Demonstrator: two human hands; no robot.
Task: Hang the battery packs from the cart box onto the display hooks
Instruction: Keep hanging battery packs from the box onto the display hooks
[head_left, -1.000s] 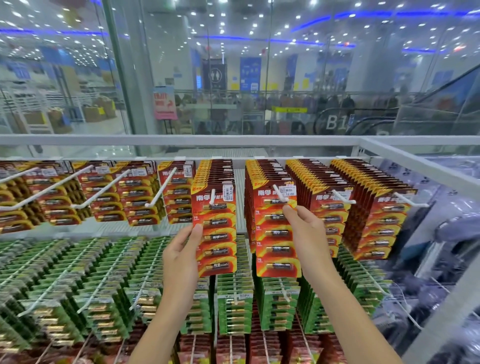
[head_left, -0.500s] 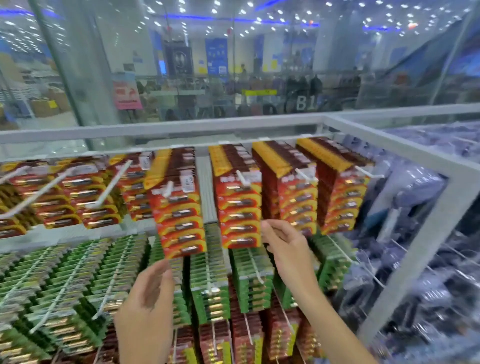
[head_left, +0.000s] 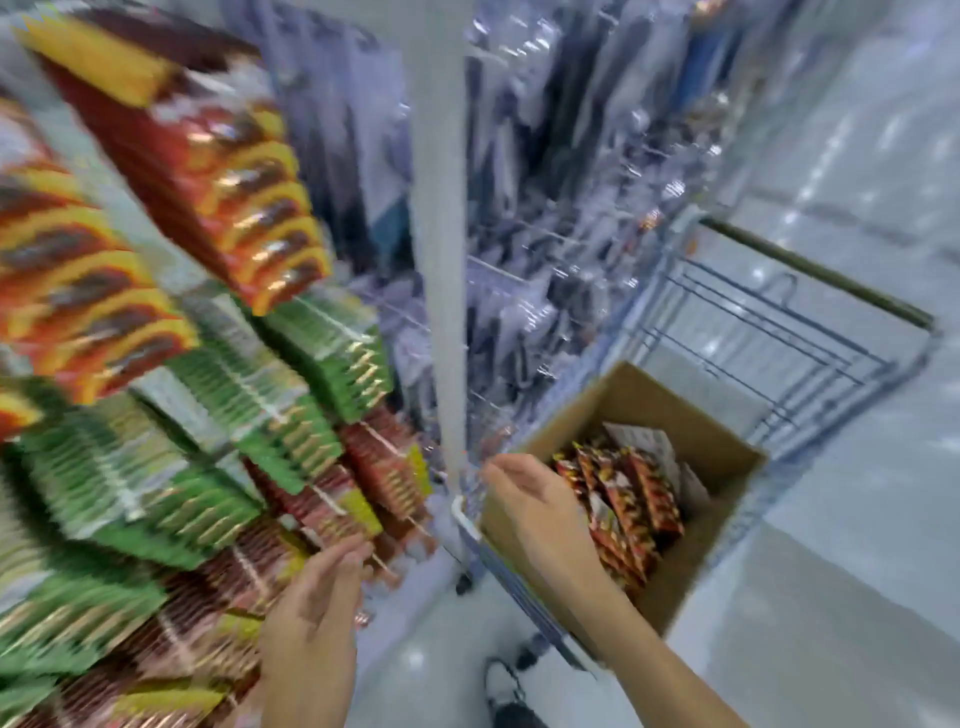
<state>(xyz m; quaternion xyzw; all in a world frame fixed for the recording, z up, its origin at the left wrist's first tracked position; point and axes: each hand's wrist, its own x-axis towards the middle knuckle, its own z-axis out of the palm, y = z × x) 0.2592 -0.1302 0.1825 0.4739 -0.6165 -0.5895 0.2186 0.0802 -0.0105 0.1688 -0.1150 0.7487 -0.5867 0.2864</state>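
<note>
The view is blurred by motion. A cardboard box (head_left: 696, 431) sits in a wire cart (head_left: 779, 322) at the right and holds several red and yellow battery packs (head_left: 628, 499). My right hand (head_left: 540, 509) hovers over the box's near-left edge, fingers loosely curled, holding nothing. My left hand (head_left: 317, 613) is lower and to the left, in front of the display, fingers relaxed and empty. Red and yellow battery packs (head_left: 218, 171) hang on the display at upper left, with green packs (head_left: 234, 395) below them.
A white upright post (head_left: 441, 249) of the display frame stands between the battery section and clear-bagged goods (head_left: 545, 208) to its right. The cart's handle (head_left: 810, 270) lies at the far right. Pale glossy floor (head_left: 857, 597) spreads around the cart.
My view has swung right and down from the hooks to the cart box. My right hand left the hanging packs and moved over the box; my left hand dropped lower.
</note>
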